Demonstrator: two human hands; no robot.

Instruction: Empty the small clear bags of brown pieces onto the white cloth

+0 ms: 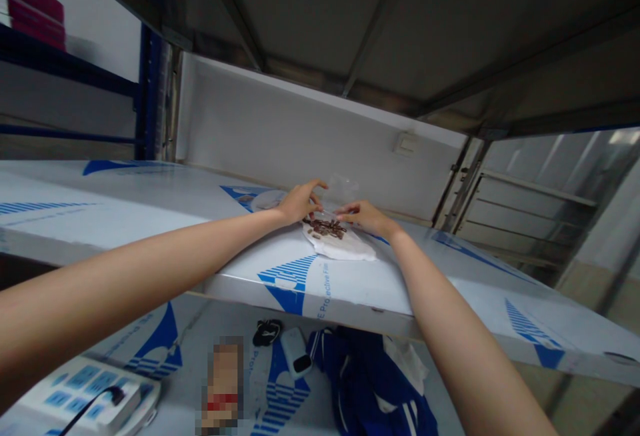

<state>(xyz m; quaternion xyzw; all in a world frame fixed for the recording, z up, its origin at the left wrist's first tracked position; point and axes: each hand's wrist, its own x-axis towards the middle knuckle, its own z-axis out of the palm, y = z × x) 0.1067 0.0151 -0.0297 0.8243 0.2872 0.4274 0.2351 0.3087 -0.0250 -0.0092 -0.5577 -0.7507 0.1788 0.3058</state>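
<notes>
On the shelf, a clear plastic bag stands out faintly against the wall between my hands. My left hand has its thumb and fingertips closed at the bag's left side, the index finger raised. At the right side, my right hand pinches the bag's edge. Just below them, several small brown pieces lie in a loose pile on a white cloth or paper. What the brown pieces are is too small to tell. Part of the bag's lower edge is hard to make out.
The shelf has blue-printed film, with another metal shelf low overhead. A wall switch is behind. On the lower level are a power strip, a coiled black cable, a pale blue device and a blue garment.
</notes>
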